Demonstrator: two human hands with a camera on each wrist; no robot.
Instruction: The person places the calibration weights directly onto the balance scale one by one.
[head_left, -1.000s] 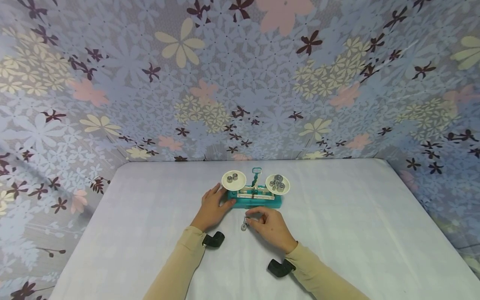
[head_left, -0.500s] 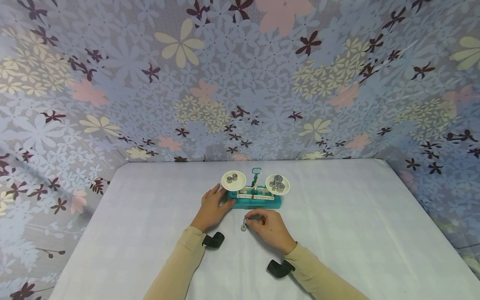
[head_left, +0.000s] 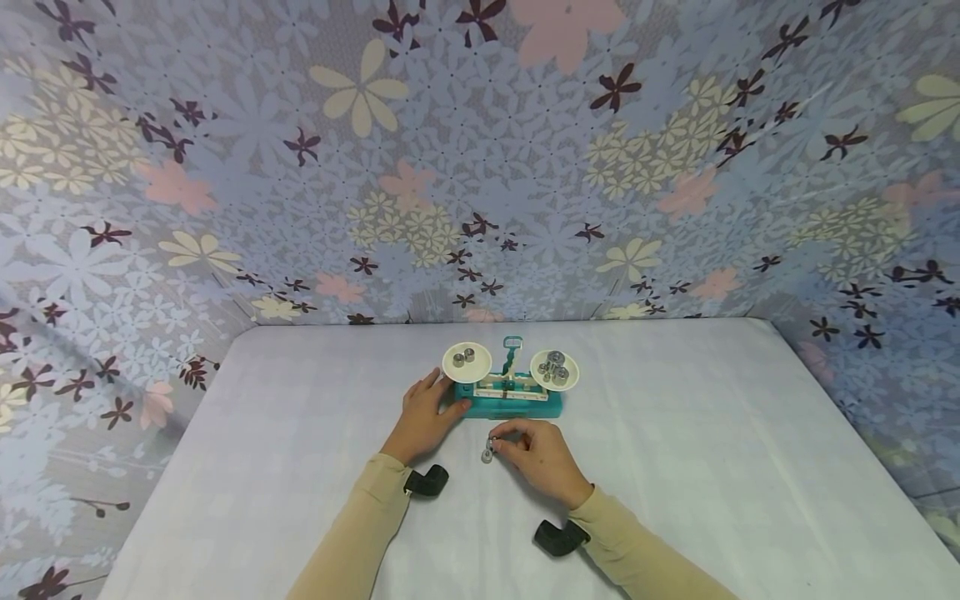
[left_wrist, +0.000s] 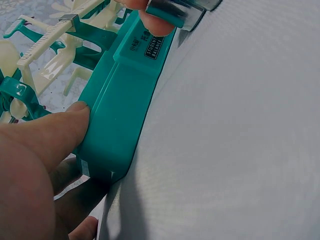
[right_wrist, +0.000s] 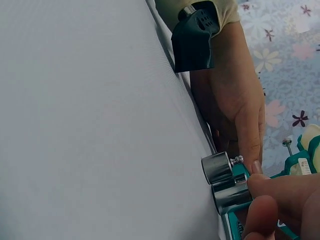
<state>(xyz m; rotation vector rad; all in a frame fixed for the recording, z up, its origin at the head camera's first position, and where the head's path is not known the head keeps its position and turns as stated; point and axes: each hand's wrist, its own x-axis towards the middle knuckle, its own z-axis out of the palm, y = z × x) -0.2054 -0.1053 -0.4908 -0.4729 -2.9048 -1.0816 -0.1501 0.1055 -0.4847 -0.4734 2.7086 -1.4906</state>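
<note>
A teal balance scale (head_left: pixel 510 407) with two cream pans stands on the table, pan side away from me. My left hand (head_left: pixel 425 419) grips the left end of its base, thumb on the front face and fingers round the end, as the left wrist view shows. My right hand (head_left: pixel 542 458) is in front of the base. Its thumb and forefinger pinch the knob of a shiny metal weight (right_wrist: pixel 231 196). Right beside that one is a second metal weight (right_wrist: pixel 217 169), not held, its side close against the first.
The left pan (head_left: pixel 453 372) bears two metal weights (head_left: pixel 469 354). Several more weights (head_left: pixel 555 357) sit in the right pan (head_left: pixel 572 379). A white cloth covers the table (head_left: pixel 712 458), and a flowered curtain (head_left: pixel 525 167) rises behind it. Black wrist mounts (head_left: pixel 558 538) hang below both sleeves.
The right thumb and forefinger have closed on the knob of the weight. My left hand stays on the scale's base, and the weights in the pans have not moved.
</note>
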